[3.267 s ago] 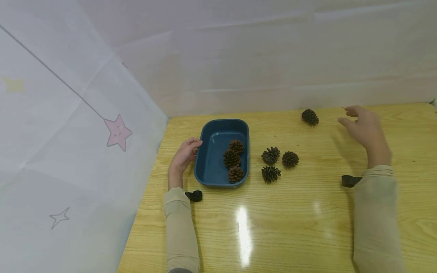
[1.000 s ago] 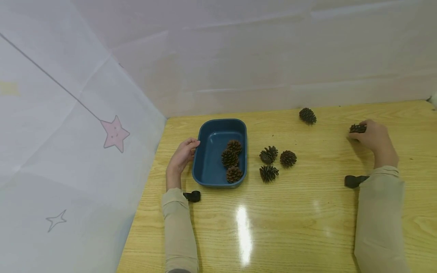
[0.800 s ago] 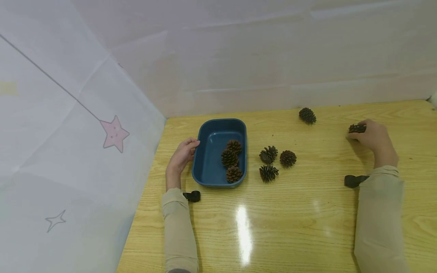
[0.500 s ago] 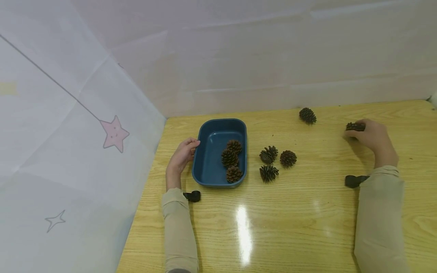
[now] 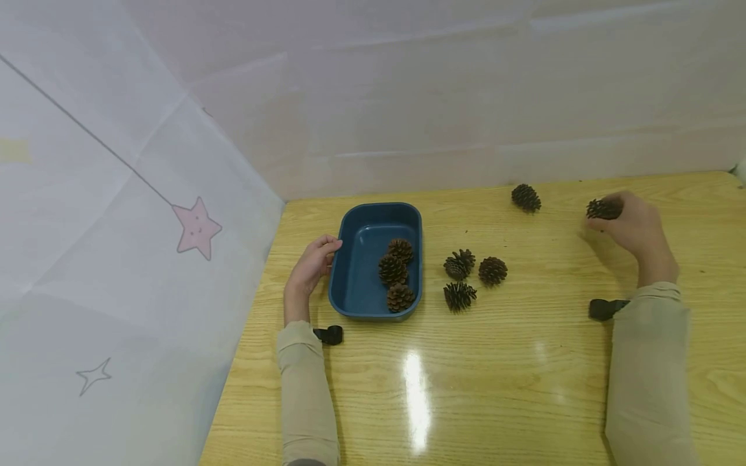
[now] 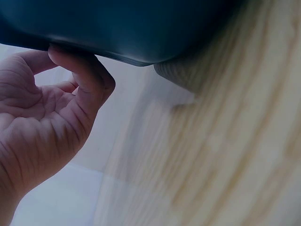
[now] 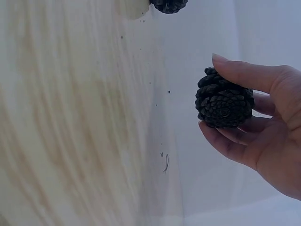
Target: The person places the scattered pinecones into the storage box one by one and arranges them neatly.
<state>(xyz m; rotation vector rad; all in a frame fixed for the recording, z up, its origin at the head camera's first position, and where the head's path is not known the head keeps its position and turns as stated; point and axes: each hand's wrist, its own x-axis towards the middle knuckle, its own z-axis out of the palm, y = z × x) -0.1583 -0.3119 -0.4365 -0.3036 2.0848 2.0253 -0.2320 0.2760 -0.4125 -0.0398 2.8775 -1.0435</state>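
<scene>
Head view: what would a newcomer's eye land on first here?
The blue bin, left of centre on the wooden table, with three pinecones inside and the left hand at its left rim. Next, the pinecone held by the right hand, toward the table's right. Three more pinecones cluster right of the bin; a lone one lies near the back edge.

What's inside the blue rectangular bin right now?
Three brown scaly pine cones lie along the right side of the blue rectangular bin. The cones cover whatever is directly beneath them.
</scene>
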